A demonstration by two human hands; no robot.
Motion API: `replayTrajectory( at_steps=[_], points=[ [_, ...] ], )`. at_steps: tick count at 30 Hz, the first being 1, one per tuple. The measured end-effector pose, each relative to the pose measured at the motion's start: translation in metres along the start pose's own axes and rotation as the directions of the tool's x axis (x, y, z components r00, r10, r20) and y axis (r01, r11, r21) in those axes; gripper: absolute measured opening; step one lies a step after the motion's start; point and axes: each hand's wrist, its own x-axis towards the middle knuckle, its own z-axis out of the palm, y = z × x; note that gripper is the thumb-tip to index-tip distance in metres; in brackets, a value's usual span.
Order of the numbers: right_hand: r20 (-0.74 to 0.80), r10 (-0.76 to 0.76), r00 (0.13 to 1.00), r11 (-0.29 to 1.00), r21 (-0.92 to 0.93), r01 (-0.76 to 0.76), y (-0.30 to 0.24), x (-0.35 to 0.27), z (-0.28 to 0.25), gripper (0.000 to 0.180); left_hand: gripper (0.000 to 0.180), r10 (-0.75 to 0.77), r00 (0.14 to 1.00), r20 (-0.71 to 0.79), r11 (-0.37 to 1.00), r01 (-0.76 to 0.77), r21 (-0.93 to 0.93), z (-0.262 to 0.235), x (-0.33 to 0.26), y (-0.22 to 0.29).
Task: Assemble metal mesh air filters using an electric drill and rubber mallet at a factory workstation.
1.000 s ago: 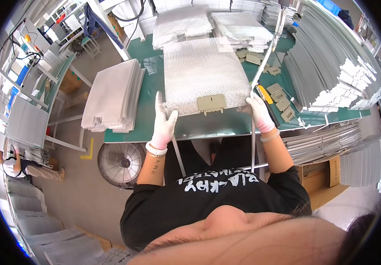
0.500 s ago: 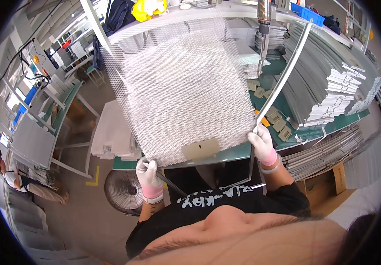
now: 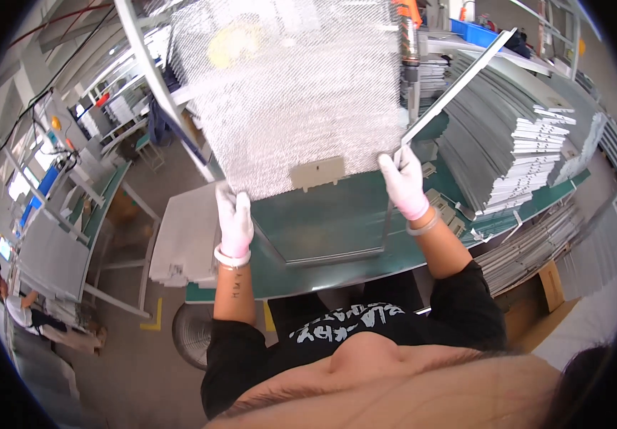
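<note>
A silvery mesh sheet (image 3: 294, 107) is raised at a tilt over the green-topped table (image 3: 251, 282). My left hand (image 3: 235, 223), in a white glove, is closed on its near left corner. The gloved right hand (image 3: 405, 184) pinches the near right corner. A beige plate (image 3: 317, 174) sits at the middle of the sheet's near edge. From my right hand a pale metal strip (image 3: 458, 86) slants up to the far right; its lower end is hidden by the fingers. Beneath the sheet, a thin grey metal frame (image 3: 333, 256) lies on the table, its far part covered.
Stacked grey panels (image 3: 498, 136) fill the table's right side, with small beige plates (image 3: 445, 207) nearby. An electric screwdriver (image 3: 410, 53) hangs behind the sheet. More panels (image 3: 187, 232) stand at the left. A floor fan (image 3: 192, 336) and a distant person (image 3: 26, 307) are also left.
Both hands have moved up and away from me, carrying the mesh sheet and strip along. The frame's near edge now rests farther onto the table and more of it shows.
</note>
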Motion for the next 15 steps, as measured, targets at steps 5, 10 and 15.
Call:
replayTrajectory(
  at_steps=[5, 10, 15],
  points=[
    [-0.076, -0.010, 0.997, 0.993, -0.117, 0.001, 0.006, -0.011, -0.001, 0.011, 0.036, 0.037, 0.998, 0.055, 0.996, -0.041, 0.085, 0.000, -0.011, -0.029],
    [0.003, 0.059, 0.998, 0.998, -0.034, -0.059, 0.002, -0.010, -0.001, 0.022, 0.034, 0.134, 0.985, -0.107, 0.989, -0.140, -0.048, -0.009, -0.006, -0.046],
    [0.059, 0.018, 0.998, 0.998, -0.066, -0.015, 0.011, -0.006, -0.003, 0.030, 0.033, 0.106, 0.994, 0.031, 0.993, -0.104, -0.048, -0.017, -0.001, -0.046]
  ],
)
